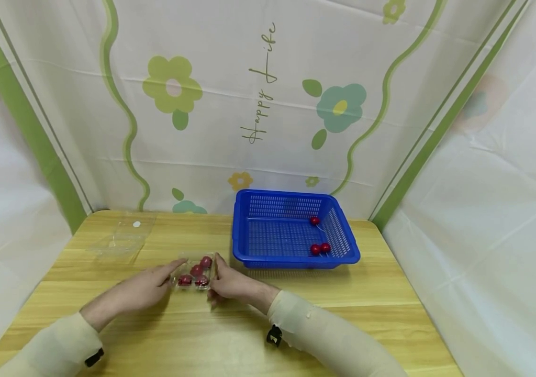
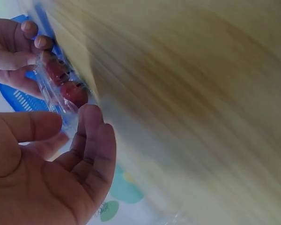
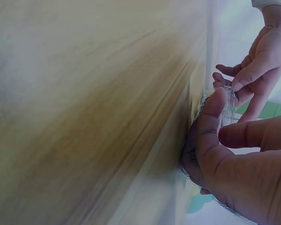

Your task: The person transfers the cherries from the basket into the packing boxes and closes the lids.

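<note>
Back wall: a white cloth (image 1: 268, 104) hung flat, printed with green wavy lines, green, teal and yellow flowers, and the words "Happy Life".
Side walls: plain white sheets (image 1: 494, 220) at left and right, faintly creased, edged by green stripes.
Bench: light wood (image 1: 230, 335) with yellow grain, rounded far corners, set against the cloth.
Light: even, soft, without hard shadows.

Head view: bright, even, soft shadows, wide-angle bowing at edges. Both wrist views: yellow wooden desk (image 2: 201, 93) heavily motion-blurred, unfocused.
</note>
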`<action>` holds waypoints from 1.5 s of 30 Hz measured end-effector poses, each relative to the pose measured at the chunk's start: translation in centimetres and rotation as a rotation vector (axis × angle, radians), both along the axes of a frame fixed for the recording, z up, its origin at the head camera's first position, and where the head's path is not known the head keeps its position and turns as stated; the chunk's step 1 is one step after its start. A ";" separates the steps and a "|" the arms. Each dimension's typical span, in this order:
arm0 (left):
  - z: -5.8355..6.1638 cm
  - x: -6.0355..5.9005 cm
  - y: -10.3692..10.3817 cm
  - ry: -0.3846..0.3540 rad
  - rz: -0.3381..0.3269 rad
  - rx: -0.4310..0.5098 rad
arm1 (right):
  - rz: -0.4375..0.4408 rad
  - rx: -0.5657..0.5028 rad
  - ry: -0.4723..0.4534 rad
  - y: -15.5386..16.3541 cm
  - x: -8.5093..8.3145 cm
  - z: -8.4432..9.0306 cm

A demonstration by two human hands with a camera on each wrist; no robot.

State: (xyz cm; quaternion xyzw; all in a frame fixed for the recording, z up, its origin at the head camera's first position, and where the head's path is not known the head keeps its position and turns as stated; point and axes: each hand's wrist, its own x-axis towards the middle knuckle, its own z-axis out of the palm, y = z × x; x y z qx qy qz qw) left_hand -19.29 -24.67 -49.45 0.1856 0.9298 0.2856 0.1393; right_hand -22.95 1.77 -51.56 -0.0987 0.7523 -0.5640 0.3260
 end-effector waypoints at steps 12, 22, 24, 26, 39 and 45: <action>-0.7 -0.4 0.0 -0.250 0.132 0.234 | 0.027 0.052 0.048 0.2 -0.2 0.3; -2.0 -0.8 -0.6 -0.423 0.178 0.450 | 0.026 0.060 0.061 -0.1 -0.1 0.3; -2.2 -0.9 -0.7 -0.432 0.183 0.456 | 0.028 0.074 0.068 -0.2 -0.1 0.3; -2.1 -0.9 -0.6 -0.409 0.191 0.432 | 0.030 0.085 0.072 -0.2 -0.1 0.4; 0.2 0.2 0.8 0.119 0.113 -0.052 | 0.035 0.069 0.061 0.3 0.0 0.7; 0.5 0.8 2.4 0.465 0.024 -0.205 | 0.040 0.047 0.068 0.4 -0.2 0.7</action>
